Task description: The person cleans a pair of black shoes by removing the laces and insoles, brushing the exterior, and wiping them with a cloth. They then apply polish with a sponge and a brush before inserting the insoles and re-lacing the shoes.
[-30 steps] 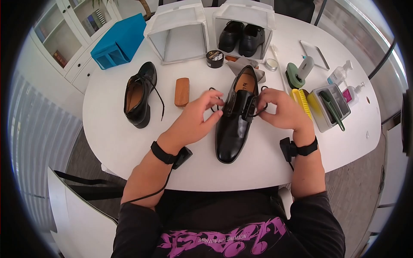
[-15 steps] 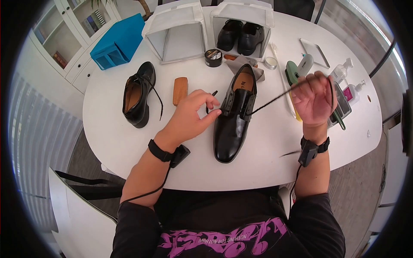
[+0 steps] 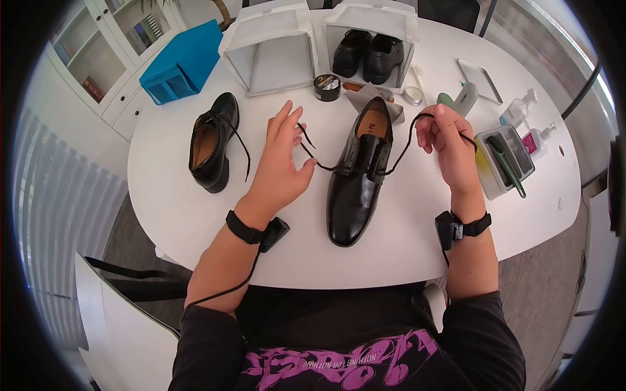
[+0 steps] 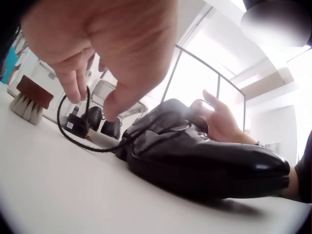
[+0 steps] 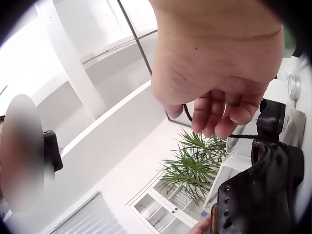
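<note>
A black leather dress shoe (image 3: 355, 212) stands on the table, toe towards me, between my hands. Its black shoelace (image 3: 401, 154) runs out on both sides of the lacing flaps. My right hand (image 3: 450, 143), raised right of the shoe, holds one end between thumb and curled fingers; in the right wrist view the lace (image 5: 236, 136) comes out beside the fingertips. Left of the shoe, my left hand (image 3: 280, 156) has its fingers extended and thumb apart, with the other lace end lying against the fingers. In the left wrist view that lace (image 4: 90, 147) hangs in a loop.
A second black shoe (image 3: 212, 146) stands at left. Behind are two white boxes (image 3: 280, 91), one holding black shoes (image 3: 381, 58), plus a polish tin (image 3: 327, 87) and grey cloth (image 3: 365, 98). A wooden-backed brush (image 4: 36, 91) lies beyond my left hand; a tub (image 3: 502, 189) stands at right.
My right hand drew its lace end out to the right, then came partway back, so the lace slackened. My left hand moved left from the shoe's side, its fingers straightening with the lace against them.
</note>
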A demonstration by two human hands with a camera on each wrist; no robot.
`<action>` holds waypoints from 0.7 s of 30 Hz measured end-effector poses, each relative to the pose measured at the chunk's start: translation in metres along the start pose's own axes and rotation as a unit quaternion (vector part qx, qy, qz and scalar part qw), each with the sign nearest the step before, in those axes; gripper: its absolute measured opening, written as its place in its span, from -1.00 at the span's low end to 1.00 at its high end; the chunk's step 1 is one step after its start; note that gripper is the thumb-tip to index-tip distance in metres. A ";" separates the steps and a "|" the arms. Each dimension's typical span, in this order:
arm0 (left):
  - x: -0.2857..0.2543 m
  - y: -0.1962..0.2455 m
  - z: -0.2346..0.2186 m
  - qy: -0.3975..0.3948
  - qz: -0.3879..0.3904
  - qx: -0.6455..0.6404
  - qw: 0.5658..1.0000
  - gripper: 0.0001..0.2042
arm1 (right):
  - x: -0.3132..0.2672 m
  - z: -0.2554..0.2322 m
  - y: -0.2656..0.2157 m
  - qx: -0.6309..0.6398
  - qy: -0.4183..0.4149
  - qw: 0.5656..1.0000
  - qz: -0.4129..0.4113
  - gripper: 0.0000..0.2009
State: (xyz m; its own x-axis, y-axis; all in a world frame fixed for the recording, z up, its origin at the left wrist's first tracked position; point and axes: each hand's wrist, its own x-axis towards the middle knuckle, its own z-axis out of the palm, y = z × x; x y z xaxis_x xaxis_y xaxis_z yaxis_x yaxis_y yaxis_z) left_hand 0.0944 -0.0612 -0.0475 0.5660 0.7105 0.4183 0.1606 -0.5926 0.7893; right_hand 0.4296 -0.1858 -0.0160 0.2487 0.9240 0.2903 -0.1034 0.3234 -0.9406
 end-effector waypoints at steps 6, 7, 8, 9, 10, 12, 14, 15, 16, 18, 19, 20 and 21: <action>-0.002 0.003 0.000 0.009 0.030 0.074 0.997 -0.14 | 0.002 0.030 0.003 -0.119 0.057 0.983 -0.125 -0.73; -0.002 0.006 -0.002 0.001 0.060 0.188 0.980 -0.18 | 0.002 0.033 0.004 -0.121 0.065 0.981 -0.137 -0.70; -0.003 0.004 -0.001 0.001 0.059 0.188 0.980 -0.18 | 0.002 0.034 0.005 -0.123 0.073 0.978 -0.149 -0.66; -0.005 0.002 0.001 0.012 0.023 0.122 0.992 -0.23 | 0.001 0.033 0.006 -0.123 0.073 0.979 -0.149 -0.66; -0.006 0.000 0.003 0.024 -0.014 0.054 0.998 -0.28 | 0.000 0.031 0.008 -0.152 0.073 0.976 -0.137 -0.69; -0.006 0.005 0.003 0.013 -0.059 0.055 0.997 -0.32 | -0.001 0.027 0.012 -0.180 0.071 0.973 -0.125 -0.72; -0.005 0.012 0.000 0.003 -0.104 0.056 0.993 -0.37 | -0.002 0.025 0.016 -0.199 0.073 0.966 -0.148 -0.80; -0.004 0.015 0.000 -0.003 -0.108 0.039 0.993 -0.43 | -0.003 0.025 0.015 -0.198 0.072 0.966 -0.148 -0.80; -0.004 0.017 0.000 -0.010 -0.111 0.021 0.994 -0.50 | -0.004 0.026 0.012 -0.194 0.068 0.968 -0.146 -0.81; -0.002 0.007 0.000 -0.037 -0.024 0.030 0.999 -0.54 | -0.005 0.025 0.012 -0.191 0.063 0.969 -0.144 -0.79; -0.001 0.002 0.000 -0.064 0.063 0.038 0.995 -0.59 | -0.005 0.025 0.013 -0.193 0.062 0.967 -0.157 -0.79; -0.001 0.000 0.002 -0.064 0.063 0.038 0.995 -0.59 | -0.005 0.025 0.013 -0.196 0.062 0.964 -0.170 -0.79; -0.002 -0.001 0.004 -0.080 0.106 0.075 0.988 -0.65 | -0.004 0.026 0.012 -0.196 0.061 0.964 -0.170 -0.79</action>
State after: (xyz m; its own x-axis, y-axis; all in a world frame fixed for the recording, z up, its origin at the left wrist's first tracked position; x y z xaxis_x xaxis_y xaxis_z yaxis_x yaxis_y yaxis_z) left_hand 0.0965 -0.0635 -0.0511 0.7191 0.5018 0.4807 0.1358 -0.7799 0.6109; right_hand 0.4024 -0.1803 -0.0244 0.3185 0.7393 0.5933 0.3697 0.4794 -0.7959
